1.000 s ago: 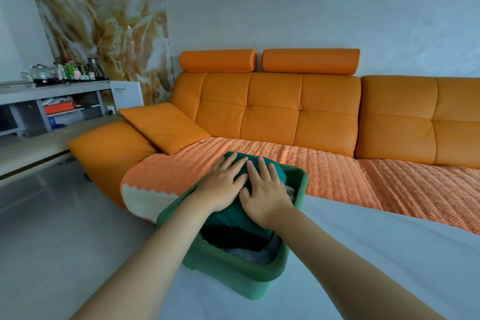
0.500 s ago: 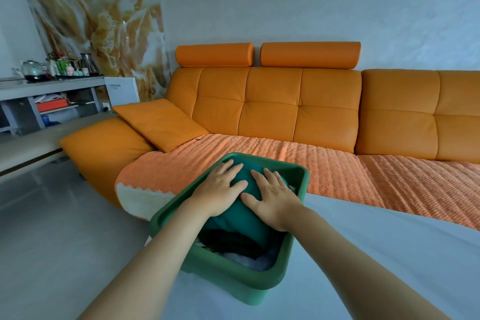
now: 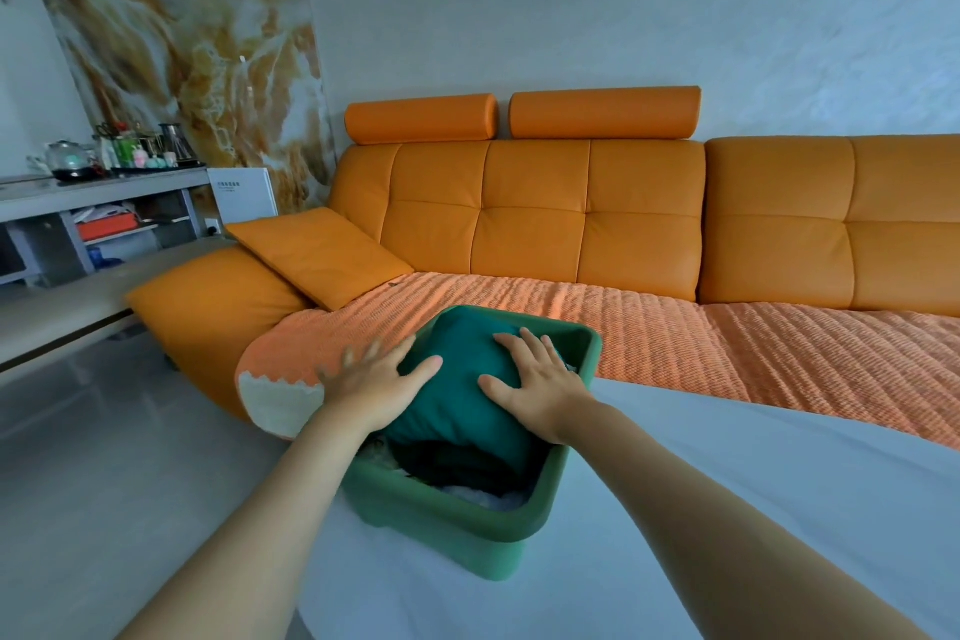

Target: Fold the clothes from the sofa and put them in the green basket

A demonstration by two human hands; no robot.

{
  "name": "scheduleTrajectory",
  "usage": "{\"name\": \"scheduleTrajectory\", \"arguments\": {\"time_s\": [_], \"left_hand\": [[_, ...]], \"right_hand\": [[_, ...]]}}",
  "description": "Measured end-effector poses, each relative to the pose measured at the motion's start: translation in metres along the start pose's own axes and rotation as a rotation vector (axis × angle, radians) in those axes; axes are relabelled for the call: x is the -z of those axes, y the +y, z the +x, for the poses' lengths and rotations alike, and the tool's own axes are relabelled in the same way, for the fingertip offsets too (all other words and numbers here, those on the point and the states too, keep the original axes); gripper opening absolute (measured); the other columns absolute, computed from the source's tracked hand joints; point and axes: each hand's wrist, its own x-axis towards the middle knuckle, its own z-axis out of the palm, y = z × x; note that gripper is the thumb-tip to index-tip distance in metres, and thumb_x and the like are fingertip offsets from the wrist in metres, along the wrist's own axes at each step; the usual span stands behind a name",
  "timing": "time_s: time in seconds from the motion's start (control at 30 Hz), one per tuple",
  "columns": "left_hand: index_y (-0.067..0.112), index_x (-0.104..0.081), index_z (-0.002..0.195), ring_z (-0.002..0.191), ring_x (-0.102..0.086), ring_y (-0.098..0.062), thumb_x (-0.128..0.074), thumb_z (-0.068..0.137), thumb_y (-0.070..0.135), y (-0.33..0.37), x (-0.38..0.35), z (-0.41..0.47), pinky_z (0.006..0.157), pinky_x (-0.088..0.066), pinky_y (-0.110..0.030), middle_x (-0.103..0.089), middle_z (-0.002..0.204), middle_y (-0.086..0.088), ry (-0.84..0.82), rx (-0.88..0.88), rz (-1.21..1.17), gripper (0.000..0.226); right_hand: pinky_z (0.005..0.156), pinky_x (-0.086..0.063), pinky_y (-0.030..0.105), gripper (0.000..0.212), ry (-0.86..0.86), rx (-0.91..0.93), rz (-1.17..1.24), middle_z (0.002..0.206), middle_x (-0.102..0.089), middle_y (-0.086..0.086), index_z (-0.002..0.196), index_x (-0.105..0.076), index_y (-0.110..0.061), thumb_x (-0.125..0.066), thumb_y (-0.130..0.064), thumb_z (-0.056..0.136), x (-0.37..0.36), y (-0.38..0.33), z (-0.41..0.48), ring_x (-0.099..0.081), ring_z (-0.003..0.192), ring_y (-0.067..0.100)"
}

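teal garment (image 3: 467, 385) lies folded in basket (image 3: 457, 530), 6 o'clock of sofa (image 3: 540, 224), long axis about 7–1 o'clock. left hand (image 3: 376, 382) and right hand (image 3: 537, 379) flat on it, fingers spread wide. print on white box (image 3: 244, 195) at 10 o'clock unreadable.

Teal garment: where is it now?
Head view, lower centre: the teal garment tops the pile in the green basket, left hand and right hand touching it, before the orange sofa.

A marbled orange-and-white wall panel (image 3: 182, 42) rises at the left. Below it a grey shelf unit (image 3: 104, 203) carries a glass kettle (image 3: 70, 161) and small bottles (image 3: 137, 156); a white box (image 3: 243, 195) stands just beside it, on its right.
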Motion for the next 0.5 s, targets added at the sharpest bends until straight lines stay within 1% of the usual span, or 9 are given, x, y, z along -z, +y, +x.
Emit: {"name": "scheduleTrajectory", "arguments": {"time_s": [0.03,0.1,0.17,0.27,0.3,0.37,0.43,0.5], "left_hand": [[0.054,-0.012,0.153,0.149,-0.018,-0.036,-0.013,0.075,0.095,-0.007,0.001,-0.004,0.115,-0.018,-0.061,-0.018,0.165,0.001,-0.026,0.041,-0.019,0.088],[0.053,-0.014,0.153,0.144,-0.031,-0.035,-0.013,0.071,0.098,-0.014,0.001,-0.014,0.11,-0.032,-0.053,-0.028,0.162,0.001,-0.05,0.045,-0.084,0.093],[0.054,-0.014,0.152,0.141,-0.036,-0.035,-0.013,0.07,0.099,-0.013,-0.001,-0.022,0.103,-0.037,-0.049,-0.032,0.159,0.0,-0.023,0.046,-0.075,0.094],[0.053,-0.01,0.153,0.137,-0.04,-0.036,-0.008,0.071,0.097,-0.008,-0.009,-0.031,0.097,-0.04,-0.047,-0.033,0.157,-0.005,0.003,0.082,-0.005,0.093],[0.052,-0.007,0.154,0.137,-0.038,-0.036,-0.007,0.074,0.095,-0.006,-0.011,-0.032,0.098,-0.039,-0.047,-0.031,0.157,-0.007,0.007,0.086,0.005,0.091],[0.051,-0.003,0.154,0.144,-0.028,-0.034,-0.011,0.084,0.086,-0.001,-0.012,-0.032,0.107,-0.033,-0.051,-0.022,0.162,-0.005,0.033,0.03,0.005,0.079],[0.051,-0.005,0.154,0.15,-0.016,-0.026,-0.017,0.092,0.076,0.009,-0.011,-0.03,0.117,-0.022,-0.053,-0.012,0.166,0.005,0.05,-0.089,-0.062,0.068],[0.052,-0.006,0.154,0.152,-0.011,-0.019,-0.02,0.096,0.071,0.021,-0.014,-0.028,0.122,-0.011,-0.051,-0.007,0.166,0.012,0.013,-0.166,-0.132,0.063]], "right_hand": [[0.119,-0.014,0.054,0.077,0.005,0.006,0.011,0.166,-0.002,-0.009,0.15,-0.013,-0.049,-0.029,-0.08,0.082,0.001,0.0,0.0,0.005,0.154,0.02],[0.12,-0.014,0.055,0.074,0.0,0.01,0.007,0.166,-0.002,-0.008,0.151,-0.015,-0.048,-0.031,-0.078,0.085,0.001,0.0,-0.001,0.005,0.154,0.02],[0.121,-0.014,0.054,0.072,-0.011,0.012,0.001,0.167,-0.002,-0.008,0.151,-0.015,-0.049,-0.032,-0.076,0.087,0.003,0.0,-0.002,0.005,0.154,0.019],[0.122,-0.013,0.052,0.07,-0.023,0.028,0.009,0.167,-0.002,-0.009,0.152,-0.015,-0.05,-0.032,-0.075,0.089,0.006,0.004,-0.006,0.005,0.153,0.018],[0.122,-0.012,0.052,0.07,-0.027,0.025,0.003,0.167,-0.001,-0.009,0.152,-0.014,-0.05,-0.032,-0.075,0.089,0.007,0.005,-0.007,0.005,0.154,0.018],[0.122,-0.011,0.051,0.072,-0.028,0.013,-0.02,0.167,0.001,-0.007,0.153,-0.011,-0.051,-0.029,-0.076,0.089,0.006,0.005,-0.009,0.006,0.154,0.02],[0.122,-0.011,0.051,0.073,-0.019,-0.001,-0.037,0.167,0.002,-0.006,0.154,-0.007,-0.05,-0.027,-0.077,0.088,0.004,0.002,-0.009,0.006,0.154,0.021],[0.122,-0.01,0.051,0.074,-0.015,-0.014,-0.055,0.167,0.003,-0.005,0.153,-0.005,-0.051,-0.024,-0.078,0.088,0.002,0.001,-0.01,0.006,0.154,0.021]]}}
